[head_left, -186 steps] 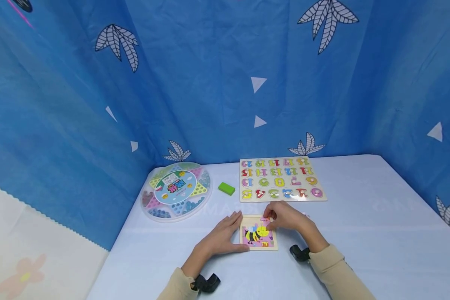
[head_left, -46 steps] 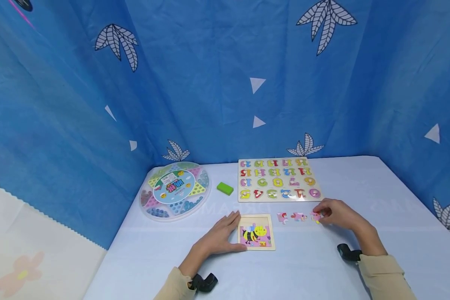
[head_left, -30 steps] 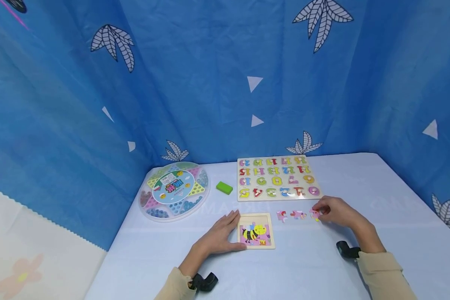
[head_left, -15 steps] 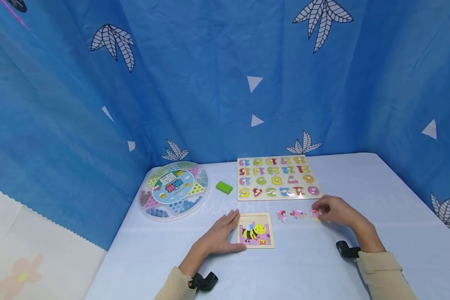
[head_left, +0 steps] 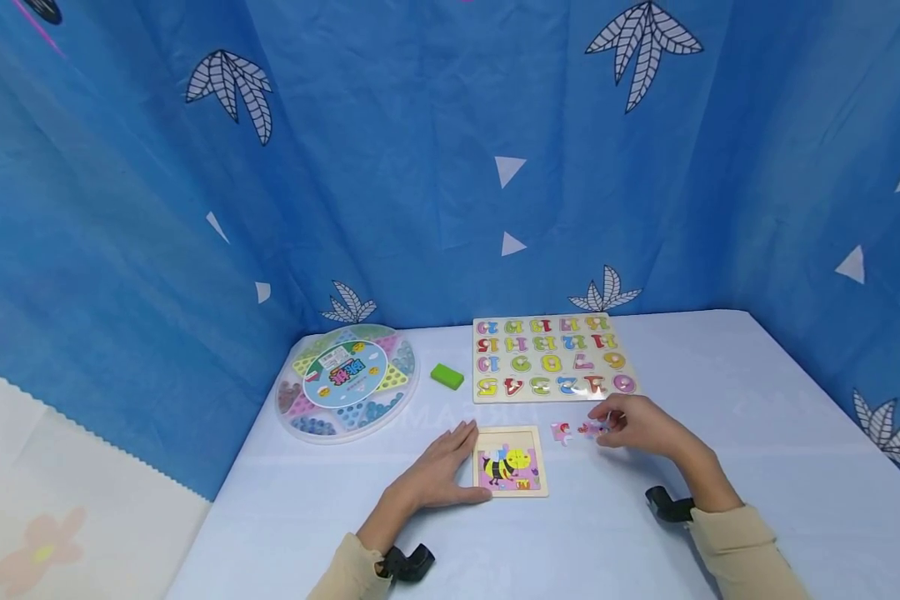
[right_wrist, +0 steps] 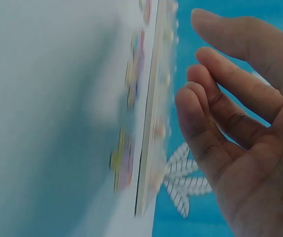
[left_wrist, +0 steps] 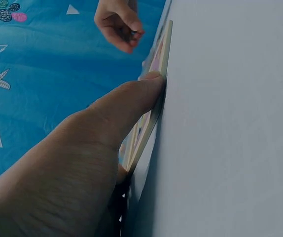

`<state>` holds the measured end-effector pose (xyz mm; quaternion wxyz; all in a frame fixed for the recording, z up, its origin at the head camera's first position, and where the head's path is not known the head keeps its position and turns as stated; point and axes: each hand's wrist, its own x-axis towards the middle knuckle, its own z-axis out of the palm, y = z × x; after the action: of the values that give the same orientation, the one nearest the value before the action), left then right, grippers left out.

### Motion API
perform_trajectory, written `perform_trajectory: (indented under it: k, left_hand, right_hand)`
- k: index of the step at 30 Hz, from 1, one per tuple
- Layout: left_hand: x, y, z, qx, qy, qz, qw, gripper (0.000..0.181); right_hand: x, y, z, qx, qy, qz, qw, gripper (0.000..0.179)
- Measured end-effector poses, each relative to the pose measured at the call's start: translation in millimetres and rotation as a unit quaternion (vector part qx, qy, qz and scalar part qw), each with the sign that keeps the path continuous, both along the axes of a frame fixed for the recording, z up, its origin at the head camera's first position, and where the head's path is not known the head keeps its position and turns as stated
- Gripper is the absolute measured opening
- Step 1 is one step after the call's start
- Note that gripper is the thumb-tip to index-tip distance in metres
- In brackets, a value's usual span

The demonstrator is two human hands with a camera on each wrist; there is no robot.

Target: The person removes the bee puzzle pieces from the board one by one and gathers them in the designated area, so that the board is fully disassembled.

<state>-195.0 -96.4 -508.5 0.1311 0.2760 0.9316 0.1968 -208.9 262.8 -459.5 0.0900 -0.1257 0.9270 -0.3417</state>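
L hand (head_left: 442, 475), spread wide, prob. steadies sq. pale-wood bee-puzzle tray (head_left: 507, 437); R hand (head_left: 633, 425), empty, half-spread, over flat pinkish jigsaw pcs (head_left: 559, 432), right of tray prob. for reach.

1. The bench (head_left: 540, 550) has a smooth white covering.
2. Towards its back left corner lies a round, clear-rimmed game case (head_left: 347, 379).
3. A small green block (head_left: 447, 376) lies just right of that.
4. Farther right, at the back, a number board (head_left: 551, 360) lies flat.
5. Nearer the front lies a wood-framed bee puzzle (head_left: 508, 468).
6. Beside it, three loose puzzle pieces (head_left: 560, 432) lie in a row.
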Motion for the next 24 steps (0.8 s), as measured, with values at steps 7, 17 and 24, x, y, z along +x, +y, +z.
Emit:
perform_trajectory:
  k: [7, 17, 24]
  left_hand:
    - [0.0, 0.0, -3.4, 0.006, -0.01, 0.004, 0.9999, 0.106]
    - [-0.3, -0.7, -2.4, 0.003, -0.007, 0.002, 1.0, 0.105]
    - [-0.2, 0.3, -0.8, -0.006, -0.004, 0.002, 1.0, 0.105]
  right_hand:
    - [-1.0, -30, -2.9, -0.002, 0.011, 0.052, 0.9986, 0.032]
    - [-2.7, -67, 0.4, 0.008, 0.023, 0.09, 0.9956, 0.033]
    - [-2.1, -89, 3.8, 0.002, 0.014, 0.118, 0.9929, 0.033]
